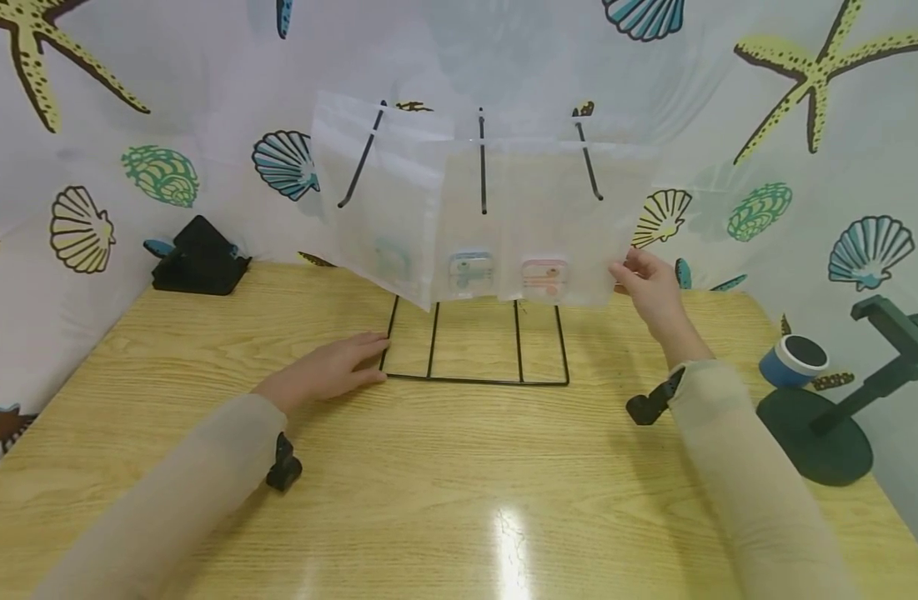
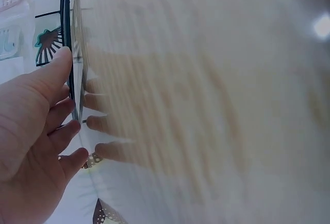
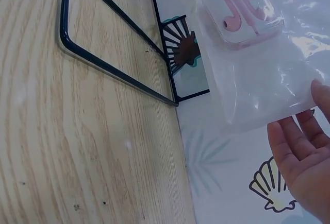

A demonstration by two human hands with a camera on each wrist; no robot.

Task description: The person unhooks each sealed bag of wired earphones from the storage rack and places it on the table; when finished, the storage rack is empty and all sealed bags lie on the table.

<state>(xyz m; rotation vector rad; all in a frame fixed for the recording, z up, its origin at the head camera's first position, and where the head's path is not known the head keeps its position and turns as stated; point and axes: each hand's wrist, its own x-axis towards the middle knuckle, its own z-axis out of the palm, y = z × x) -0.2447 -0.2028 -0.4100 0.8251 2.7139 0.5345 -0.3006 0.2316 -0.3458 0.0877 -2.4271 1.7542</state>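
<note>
Three translucent plastic bags hang from the hooks of a black wire rack. The right bag holds a clear case with pink earphones; my right hand pinches its side edge, thumb in front and fingers behind. In the middle bag is a case of blue earphones. The left bag, tilted outward, has a greenish case showing faintly through it. My left hand rests at the left side of the rack's base, its thumb and fingertips touching the wire and tabletop, fingers loosely extended.
A black stand sits at the table's back left. On the right are a dark green stand and a blue and white round container. A shell-patterned cloth hangs behind the wooden table.
</note>
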